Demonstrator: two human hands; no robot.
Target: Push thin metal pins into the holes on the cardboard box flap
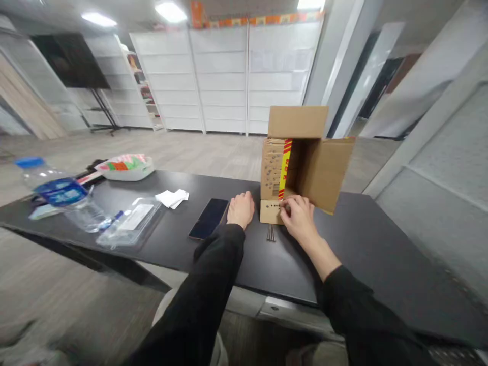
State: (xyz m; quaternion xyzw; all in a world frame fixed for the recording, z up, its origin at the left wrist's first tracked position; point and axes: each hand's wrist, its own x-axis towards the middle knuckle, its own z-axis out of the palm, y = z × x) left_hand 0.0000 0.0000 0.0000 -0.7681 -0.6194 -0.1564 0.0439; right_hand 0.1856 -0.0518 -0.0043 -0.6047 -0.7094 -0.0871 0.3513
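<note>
An open cardboard box (273,165) stands on the dark table, its flaps spread and its opening facing me. Small holes dot its left flap and its lower front flap. At the lower flap my right hand (298,213) has its fingers pinched together; anything between them is too small to make out. My left hand (241,208) rests on the table just left of the box, its fingers curled, and whether it holds anything is hidden. Several thin nails (271,233) lie side by side below the lower flap. A dark phone (209,218) lies left of my left hand.
On the left of the table (366,254) are a clear plastic case (131,223), white tissues (172,198), a water bottle (63,193) lying tilted and a white tray (129,174) with colourful packets. A partition stands along the right side.
</note>
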